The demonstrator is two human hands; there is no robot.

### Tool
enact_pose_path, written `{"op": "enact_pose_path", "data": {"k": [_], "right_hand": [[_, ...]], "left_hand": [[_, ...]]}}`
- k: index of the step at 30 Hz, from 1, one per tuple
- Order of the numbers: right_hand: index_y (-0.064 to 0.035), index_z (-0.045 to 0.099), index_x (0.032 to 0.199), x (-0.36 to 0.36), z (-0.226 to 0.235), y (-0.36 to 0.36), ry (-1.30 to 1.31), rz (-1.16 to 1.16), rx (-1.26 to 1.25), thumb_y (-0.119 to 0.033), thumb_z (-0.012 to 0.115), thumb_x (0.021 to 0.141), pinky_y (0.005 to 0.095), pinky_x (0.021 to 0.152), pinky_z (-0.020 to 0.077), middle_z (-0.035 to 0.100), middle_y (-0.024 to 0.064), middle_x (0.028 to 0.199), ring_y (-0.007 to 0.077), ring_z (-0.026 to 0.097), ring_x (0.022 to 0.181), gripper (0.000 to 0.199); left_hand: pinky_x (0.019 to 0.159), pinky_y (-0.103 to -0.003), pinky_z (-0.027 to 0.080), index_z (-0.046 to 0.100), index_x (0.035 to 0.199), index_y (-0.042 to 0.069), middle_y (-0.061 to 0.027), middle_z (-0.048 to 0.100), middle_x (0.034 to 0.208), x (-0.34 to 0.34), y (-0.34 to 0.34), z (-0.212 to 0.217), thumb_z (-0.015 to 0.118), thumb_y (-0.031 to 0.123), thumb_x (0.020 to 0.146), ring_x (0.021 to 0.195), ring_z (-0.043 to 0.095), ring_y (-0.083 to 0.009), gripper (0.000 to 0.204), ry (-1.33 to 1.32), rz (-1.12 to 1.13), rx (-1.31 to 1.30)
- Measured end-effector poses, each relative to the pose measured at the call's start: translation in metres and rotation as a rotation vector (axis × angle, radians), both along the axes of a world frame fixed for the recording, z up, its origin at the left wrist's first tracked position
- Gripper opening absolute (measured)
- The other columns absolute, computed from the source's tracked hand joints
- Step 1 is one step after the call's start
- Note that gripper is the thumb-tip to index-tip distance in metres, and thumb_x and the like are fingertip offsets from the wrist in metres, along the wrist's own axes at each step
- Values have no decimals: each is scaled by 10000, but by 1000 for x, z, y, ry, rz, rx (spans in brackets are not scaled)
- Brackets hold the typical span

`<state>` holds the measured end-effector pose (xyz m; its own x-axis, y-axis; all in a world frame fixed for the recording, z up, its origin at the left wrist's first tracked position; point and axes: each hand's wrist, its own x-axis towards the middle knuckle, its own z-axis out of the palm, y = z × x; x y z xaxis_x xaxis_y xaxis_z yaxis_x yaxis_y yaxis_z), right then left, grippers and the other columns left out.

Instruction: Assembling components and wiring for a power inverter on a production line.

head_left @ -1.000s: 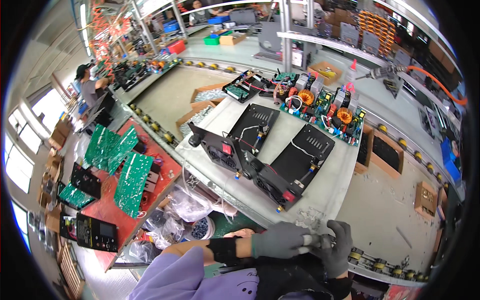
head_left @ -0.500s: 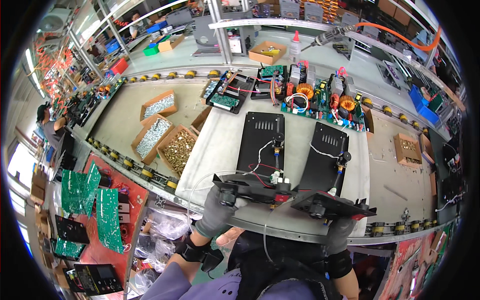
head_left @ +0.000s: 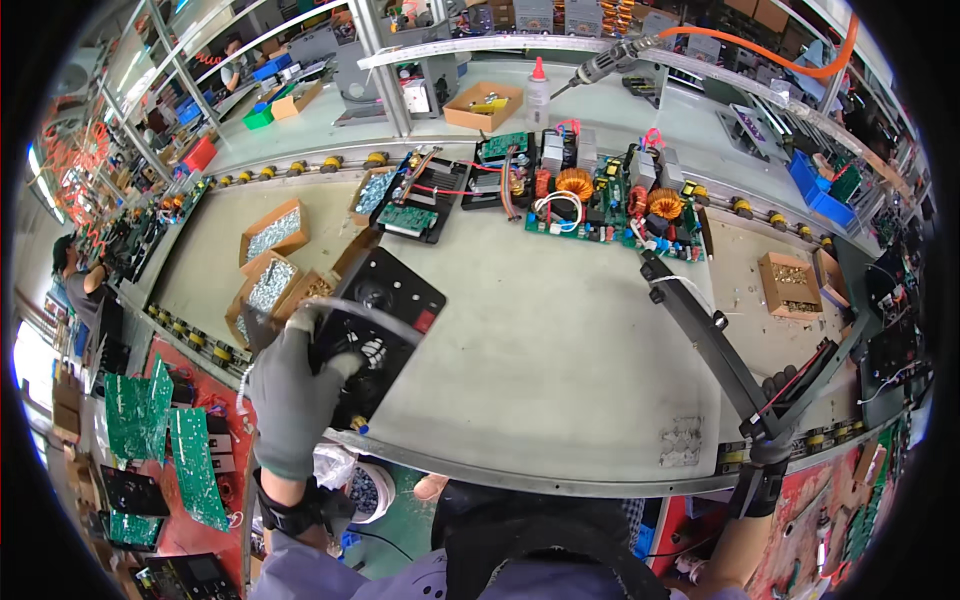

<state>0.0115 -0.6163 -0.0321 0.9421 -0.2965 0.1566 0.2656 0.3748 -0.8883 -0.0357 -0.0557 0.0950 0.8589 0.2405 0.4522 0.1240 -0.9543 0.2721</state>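
My left hand (head_left: 298,400), in a grey glove, is closed on a black metal panel (head_left: 408,305) with holes, a round fitting and a red part, held tilted over the left part of the pale work board (head_left: 560,370). At the right, my gloved right hand (head_left: 772,440) is closed round the lower end of a second black metal panel (head_left: 700,335). That one stands up on edge, with a white wire along it and a bent end plate. Part of the right hand is hidden behind the metal.
Circuit boards with copper coils (head_left: 600,200) line the board's back edge. Screw boxes (head_left: 275,232) stand left, and a box of brass parts (head_left: 790,285) right. Behind are a red-capped bottle (head_left: 538,95) and a power screwdriver (head_left: 615,62). Roller tracks (head_left: 200,335) edge the bench.
Both panels have left the middle of the board. My left hand has moved left and up with one; my right hand has moved right with the other, tipping it on edge.
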Motion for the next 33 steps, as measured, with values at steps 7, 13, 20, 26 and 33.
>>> {"op": "enact_pose_path", "data": {"k": [7,13,20,26,33], "right_hand": [[-154,409,824,19,-2,18,-88,209,333,-319,466,995,276,583,326,365,-37,619,107,328,555,245],[-162,369,826,-5,16,12,-301,251,-232,-403,358,1026,298,614,321,323,-25,611,130,357,572,313],[-128,385,893,-102,-24,-95,-166,-788,-1249,-297,414,1021,332,673,364,404,10,695,142,380,635,214],[-104,382,1019,-146,-20,-71,-199,-639,-1047,-269,427,1017,336,746,375,425,16,778,154,404,713,171],[-75,380,1166,-127,10,-96,-241,-455,-794,-236,442,1012,341,833,388,449,22,874,169,431,803,231]], "left_hand": [[749,-430,494,588,1230,79,-125,664,899,65,15,-29,790,257,683,838,641,-322,609,242,123,66],[914,-452,432,546,1318,136,-127,541,1234,105,-38,-38,786,253,673,1109,521,-324,698,21,37,315],[1056,-522,290,583,1273,158,-119,523,1284,121,-92,-53,809,297,666,1243,449,-314,662,75,-191,254],[1088,-557,242,567,1286,153,-141,511,1303,125,-130,-60,752,330,739,1285,415,-335,604,170,-442,190],[1038,-461,349,551,1268,151,-120,534,1278,178,-219,-95,704,307,789,1232,461,-293,527,235,-820,160]]}}
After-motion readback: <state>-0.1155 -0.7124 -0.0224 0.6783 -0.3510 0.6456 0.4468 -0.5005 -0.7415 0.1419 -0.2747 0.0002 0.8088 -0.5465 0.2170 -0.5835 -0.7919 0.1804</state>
